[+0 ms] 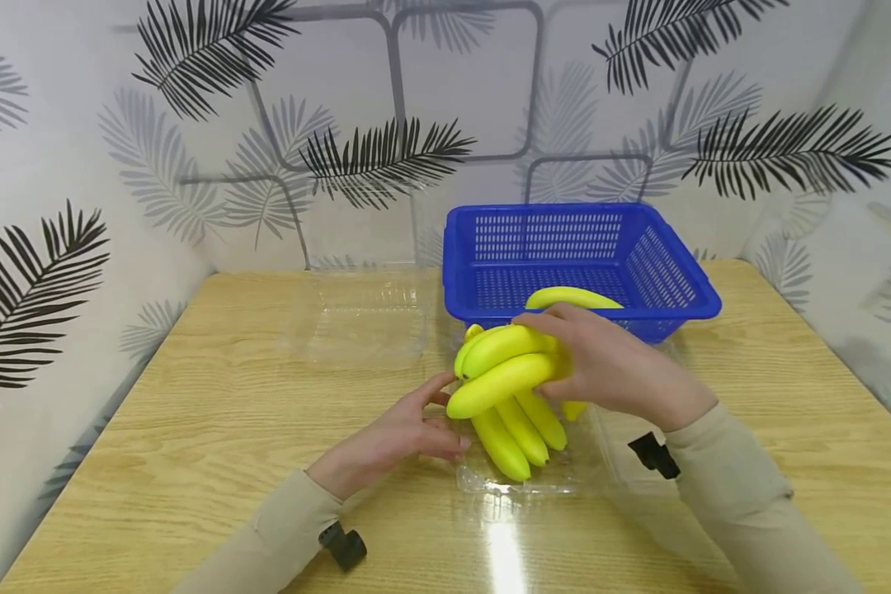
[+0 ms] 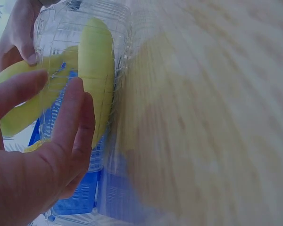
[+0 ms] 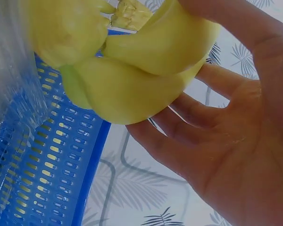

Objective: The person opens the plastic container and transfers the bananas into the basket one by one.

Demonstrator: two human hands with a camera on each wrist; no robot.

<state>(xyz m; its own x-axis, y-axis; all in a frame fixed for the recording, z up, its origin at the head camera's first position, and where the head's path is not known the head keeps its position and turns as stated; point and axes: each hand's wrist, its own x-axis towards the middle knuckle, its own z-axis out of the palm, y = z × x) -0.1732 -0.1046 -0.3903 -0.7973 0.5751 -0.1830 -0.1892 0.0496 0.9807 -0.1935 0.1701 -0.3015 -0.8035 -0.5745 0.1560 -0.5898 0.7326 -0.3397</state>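
Upper banana bunch [image 1: 508,384]: in the grip of the right hand [image 1: 612,363], fingers on one side and thumb on the other, pinching it

Axis: from that grip the bananas run out leftward and slightly toward the wearer, tips ending beside the left hand [image 1: 408,433]

Key relation: directly below and to the left of the grip lie the lower bananas [image 1: 523,433], long axis pointing toward the wearer, so the held bunch crosses above them at an angle; whether the two layers touch cannot be told

Lower bananas sit inside a clear container [image 1: 560,478], beneath and on the wearer's side of the grip

Nearer hand: right, already on the bunch; the left is close by at the tip end, fingers spread along the container's left side, pinching nothing; firm contact with the wall cannot be told

Just beyond the grip: blue basket [image 1: 671,312], with another banana [image 1: 573,295] showing inside

Farther left of the grip, beyond the left hand: second clear container [image 1: 364,322]; table [image 1: 230,429] under it all, patterned wall [image 1: 341,74] behind
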